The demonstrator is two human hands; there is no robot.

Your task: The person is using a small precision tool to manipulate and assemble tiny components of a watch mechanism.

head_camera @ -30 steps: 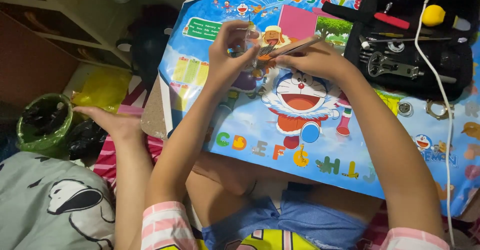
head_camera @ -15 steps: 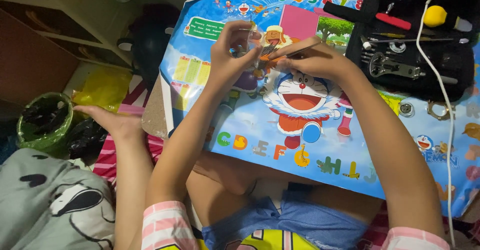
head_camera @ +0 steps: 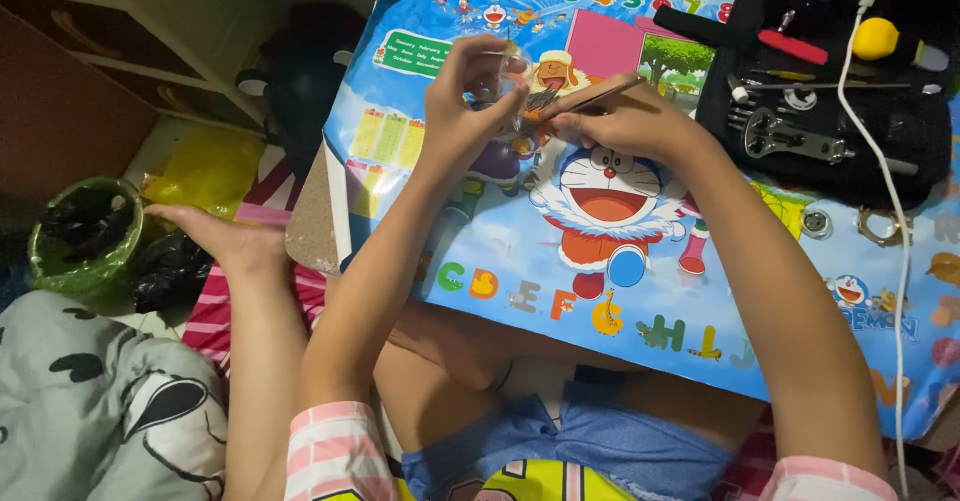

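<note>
A: Where is the small part right now?

B: It sits between the fingertips of the left hand (head_camera: 470, 101), raised just above the bench (head_camera: 760, 291) over the cartoon mat (head_camera: 600, 261). It is too small and too blurred to say what it is; it looks like a little clear or shiny piece.

A: And the other hand?

B: The right hand (head_camera: 625, 126) is just beside it, to the right. It pinches a thin metal tool (head_camera: 585, 96), most likely tweezers, between thumb and fingers.

A: Which way does the tool run?

B: Its long axis lies slanted: the back end points up and to the right, and the tip points down and to the left, straight at the small part. The tip is at or touching the piece; I cannot tell which.

A: So the hands meet in the middle?

B: Nearly. Both forearms come in from the bottom of the view and converge, with the wrists held above the mat. The left fingers are curled and closed on the piece, the palm turned toward the right hand.

A: Anything close by?

B: A black tool case (head_camera: 830, 81) lies open well to the right, with a white cable (head_camera: 890, 191) running across it. Another person's hand (head_camera: 225, 241) rests, fingers spread, off the left edge of the bench, apart from the work.
</note>
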